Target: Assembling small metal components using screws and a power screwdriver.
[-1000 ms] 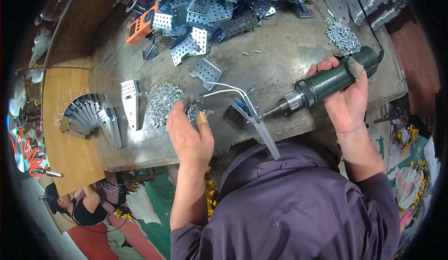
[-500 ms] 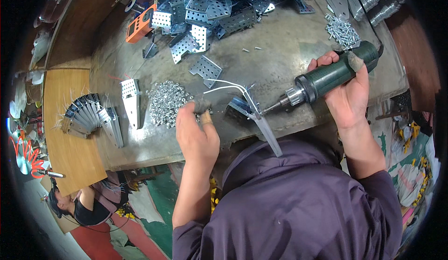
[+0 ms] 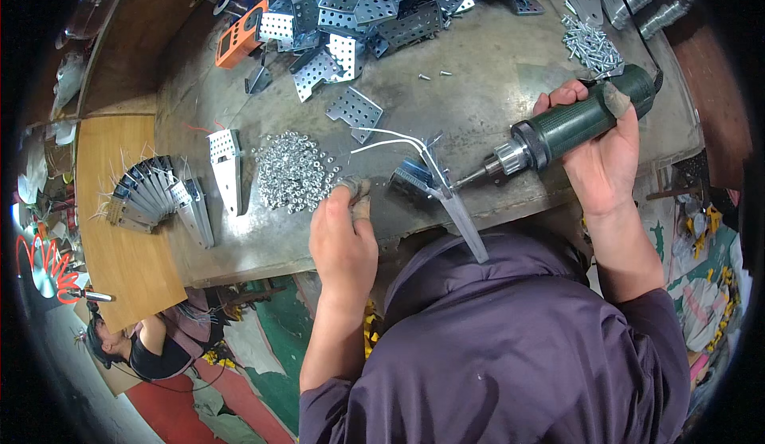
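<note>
My right hand (image 3: 603, 161) is wrapped round a dark green electric screwdriver (image 3: 578, 127), its bit pointing left. The bit tip meets the side of a metal bracket assembly (image 3: 460, 219) at the table's front edge. Two white wires (image 3: 386, 141) run from the assembly, and a dark perforated plate (image 3: 412, 175) sits against its left side. My left hand (image 3: 344, 233) is at the right edge of a heap of small nuts (image 3: 291, 171). Its thumb and fingertips, wearing grey covers, are pinched together; anything between them is too small to make out.
Perforated metal plates (image 3: 374, 9) are piled at the back, beside an orange device (image 3: 241, 36). Screws (image 3: 591, 47) lie at the back right. Finished-looking brackets (image 3: 151, 193) fan out on the left by a single bracket (image 3: 226, 171). Another person (image 3: 151, 340) is at lower left.
My left hand has drawn slightly right from the nut heap, and its thumb and fingertips have come together. The screwdriver stays at the bracket assembly. The whole view has shifted a little.
</note>
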